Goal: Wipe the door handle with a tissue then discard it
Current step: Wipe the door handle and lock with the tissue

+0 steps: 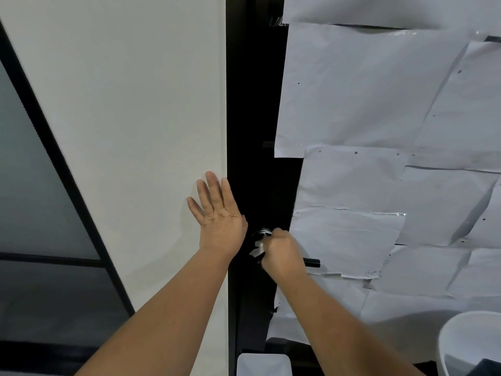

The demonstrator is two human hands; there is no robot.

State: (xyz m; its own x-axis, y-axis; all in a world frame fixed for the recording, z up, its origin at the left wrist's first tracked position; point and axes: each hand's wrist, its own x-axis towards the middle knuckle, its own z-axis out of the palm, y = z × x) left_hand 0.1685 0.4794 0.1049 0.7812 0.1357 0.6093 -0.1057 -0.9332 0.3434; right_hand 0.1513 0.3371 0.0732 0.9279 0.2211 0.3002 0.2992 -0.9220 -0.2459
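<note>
While the left hand (217, 213) lies flat with straight, spread fingers against the white wall (135, 118) just beside the black door frame (252, 104), probably to brace the body, the right hand (282, 253) does the wiping. Its fingers are curled around a crumpled white tissue (259, 246), which it presses on the black door handle (313, 262). The tissue shows at the 9 o'clock side of the right fist, between the two hands and close to the left wrist. Only the handle's tip pokes out at 3 o'clock from the fist; the rest is hidden, so I cannot tell how much of it the tissue covers. The door is covered with taped paper sheets (379, 104). A white bin (264, 363) stands at 6 o'clock below the handle, probably handy for discarding; a second white container (455, 337) sits at 4 o'clock.
</note>
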